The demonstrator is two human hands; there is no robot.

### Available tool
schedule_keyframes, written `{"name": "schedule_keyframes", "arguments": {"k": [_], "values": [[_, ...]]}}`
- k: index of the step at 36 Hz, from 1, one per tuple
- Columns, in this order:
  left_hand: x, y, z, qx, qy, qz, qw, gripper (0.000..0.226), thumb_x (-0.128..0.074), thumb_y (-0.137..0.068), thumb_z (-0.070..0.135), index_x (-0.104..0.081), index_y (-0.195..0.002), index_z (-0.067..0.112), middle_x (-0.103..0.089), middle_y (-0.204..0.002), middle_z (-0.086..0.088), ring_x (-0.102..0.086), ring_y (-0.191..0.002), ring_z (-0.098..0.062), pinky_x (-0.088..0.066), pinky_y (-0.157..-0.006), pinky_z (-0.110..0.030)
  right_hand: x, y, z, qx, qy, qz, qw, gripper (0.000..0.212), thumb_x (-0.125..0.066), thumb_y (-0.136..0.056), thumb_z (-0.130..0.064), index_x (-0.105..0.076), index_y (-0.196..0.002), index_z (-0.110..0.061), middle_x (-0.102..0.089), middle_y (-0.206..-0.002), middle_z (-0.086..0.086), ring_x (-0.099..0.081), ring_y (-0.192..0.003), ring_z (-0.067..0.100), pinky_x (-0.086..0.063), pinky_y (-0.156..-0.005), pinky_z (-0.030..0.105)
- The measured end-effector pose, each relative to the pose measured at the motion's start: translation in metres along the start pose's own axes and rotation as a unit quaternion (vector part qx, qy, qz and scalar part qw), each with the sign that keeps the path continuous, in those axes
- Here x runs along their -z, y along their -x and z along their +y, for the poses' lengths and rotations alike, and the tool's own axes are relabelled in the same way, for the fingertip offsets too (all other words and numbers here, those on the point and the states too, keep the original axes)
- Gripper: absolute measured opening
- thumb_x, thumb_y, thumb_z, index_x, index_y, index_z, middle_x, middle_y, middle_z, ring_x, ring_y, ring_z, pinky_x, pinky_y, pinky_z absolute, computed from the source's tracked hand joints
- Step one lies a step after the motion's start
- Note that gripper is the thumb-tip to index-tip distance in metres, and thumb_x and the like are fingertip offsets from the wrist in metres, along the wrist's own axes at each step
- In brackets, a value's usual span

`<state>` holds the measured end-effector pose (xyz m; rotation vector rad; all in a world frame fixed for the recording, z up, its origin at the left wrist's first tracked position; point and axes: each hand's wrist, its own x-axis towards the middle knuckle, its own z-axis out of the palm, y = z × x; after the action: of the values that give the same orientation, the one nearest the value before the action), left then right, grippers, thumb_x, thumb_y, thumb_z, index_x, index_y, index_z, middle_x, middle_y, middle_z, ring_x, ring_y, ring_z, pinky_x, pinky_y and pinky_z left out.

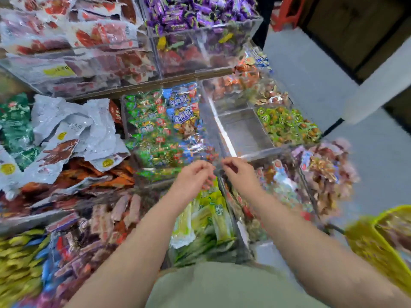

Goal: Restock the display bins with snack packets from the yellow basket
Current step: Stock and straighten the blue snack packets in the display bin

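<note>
My left hand (193,176) and my right hand (236,172) hover close together over the front edge of the clear display bins, both with fingers curled. The right hand pinches something small and dark red, blurred. I see nothing in the left hand. Just beyond them lie a bin of green and blue snack packets (162,121) and a bare clear bin (243,132). The yellow basket (375,245) sits at the lower right beside my right forearm, with brownish packets inside, blurred.
Clear bins hold purple sweets (195,12), red packets (89,38), green round sweets (287,123), silver packets (73,134) and yellow-green packets (206,216). Grey floor (311,70) runs to the right of the display. A red stool (287,14) stands at the back.
</note>
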<state>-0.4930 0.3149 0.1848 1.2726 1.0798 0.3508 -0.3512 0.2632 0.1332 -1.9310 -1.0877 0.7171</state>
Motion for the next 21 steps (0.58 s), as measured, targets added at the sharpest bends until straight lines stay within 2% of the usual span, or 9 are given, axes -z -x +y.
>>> {"name": "schedule_keyframes", "arguments": {"k": [2, 4, 6, 8, 9, 12, 15, 19, 21], "values": [[-0.010, 0.008, -0.021, -0.003, -0.056, -0.051, 0.997, 0.026, -0.049, -0.097, 0.006, -0.056, -0.075, 0.019, -0.058, -0.069, -0.003, -0.055, -0.062, -0.014, -0.045, -0.058, -0.022, 0.001, 0.038, 0.028, -0.097, -0.034, 0.034, 0.994, 0.017, -0.058, -0.088, 0.001, -0.068, -0.100, 0.002, -0.067, -0.095, 0.014, -0.056, -0.083, 0.008, -0.038, -0.073, 0.014], [-0.018, 0.014, -0.041, -0.010, -0.128, -0.084, 0.988, 0.028, -0.052, -0.096, 0.006, -0.054, -0.073, 0.022, -0.058, -0.070, -0.004, -0.055, -0.065, -0.014, -0.043, -0.063, -0.024, 0.004, 0.078, 0.060, -0.199, -0.054, 0.048, 0.977, 0.013, -0.056, -0.087, 0.001, -0.068, -0.093, 0.002, -0.061, -0.082, 0.011, -0.053, -0.068, 0.001, -0.035, -0.061, 0.007], [-0.026, 0.016, -0.061, 0.022, -0.170, -0.110, 0.979, 0.024, -0.052, -0.096, 0.007, -0.054, -0.076, 0.020, -0.059, -0.072, -0.003, -0.053, -0.066, -0.015, -0.040, -0.063, -0.026, 0.006, 0.122, 0.096, -0.303, -0.054, 0.037, 0.951, 0.015, -0.053, -0.088, -0.005, -0.067, -0.081, -0.006, -0.056, -0.073, 0.009, -0.052, -0.070, 0.012, -0.038, -0.061, 0.010], [-0.033, 0.018, -0.084, 0.099, -0.191, -0.128, 0.968, 0.011, -0.052, -0.097, 0.015, -0.055, -0.087, 0.017, -0.060, -0.077, -0.002, -0.054, -0.065, -0.012, -0.041, -0.059, -0.024, 0.007, 0.169, 0.130, -0.406, -0.080, 0.028, 0.910, 0.016, -0.049, -0.091, -0.012, -0.063, -0.085, -0.009, -0.055, -0.079, 0.012, -0.051, -0.080, 0.020, -0.044, -0.073, 0.028], [-0.037, 0.020, -0.097, 0.137, -0.205, -0.138, 0.959, 0.009, -0.051, -0.097, 0.019, -0.055, -0.090, 0.017, -0.060, -0.079, -0.002, -0.055, -0.066, -0.012, -0.042, -0.059, -0.023, 0.007, 0.194, 0.143, -0.446, -0.104, 0.036, 0.888, 0.016, -0.048, -0.092, -0.012, -0.059, -0.080, -0.012, -0.053, -0.079, 0.011, -0.050, -0.078, 0.021, -0.044, -0.071, 0.030], [-0.050, 0.031, -0.135, 0.209, -0.258, -0.175, 0.927, 0.013, -0.046, -0.098, 0.018, -0.053, -0.087, 0.016, -0.058, -0.082, -0.005, -0.054, -0.064, -0.013, -0.039, -0.058, -0.022, 0.009, 0.270, 0.173, -0.543, -0.189, 0.104, 0.812, 0.031, -0.046, -0.091, -0.006, -0.045, -0.062, -0.016, -0.043, -0.064, 0.008, -0.040, -0.054, 0.017, -0.030, -0.054, 0.022], [-0.072, 0.044, -0.171, 0.293, -0.246, -0.181, 0.906, 0.021, -0.039, -0.100, 0.015, -0.048, -0.081, 0.016, -0.052, -0.075, -0.006, -0.048, -0.060, -0.015, -0.034, -0.056, -0.023, 0.010, 0.342, 0.192, -0.616, -0.231, 0.156, 0.737, 0.026, -0.048, -0.089, -0.009, -0.048, -0.063, -0.014, -0.048, -0.064, 0.008, -0.047, -0.057, 0.019, -0.036, -0.057, 0.025], [-0.108, 0.059, -0.203, 0.329, -0.268, -0.186, 0.886, 0.014, -0.044, -0.098, 0.021, -0.054, -0.103, 0.011, -0.060, -0.082, -0.007, -0.056, -0.066, -0.018, -0.042, -0.059, -0.026, 0.019, 0.413, 0.208, -0.645, -0.305, 0.182, 0.676, 0.026, -0.047, -0.093, -0.008, -0.048, -0.067, -0.014, -0.047, -0.068, 0.009, -0.049, -0.055, 0.015, -0.036, -0.055, 0.021], [-0.129, 0.064, -0.208, 0.326, -0.298, -0.198, 0.875, 0.016, -0.047, -0.097, 0.020, -0.055, -0.107, 0.010, -0.060, -0.082, -0.008, -0.056, -0.063, -0.018, -0.044, -0.054, -0.024, 0.029, 0.437, 0.215, -0.647, -0.333, 0.212, 0.653, 0.019, -0.049, -0.093, -0.012, -0.052, -0.076, -0.020, -0.053, -0.079, 0.002, -0.053, -0.067, 0.012, -0.044, -0.061, 0.023]]}}
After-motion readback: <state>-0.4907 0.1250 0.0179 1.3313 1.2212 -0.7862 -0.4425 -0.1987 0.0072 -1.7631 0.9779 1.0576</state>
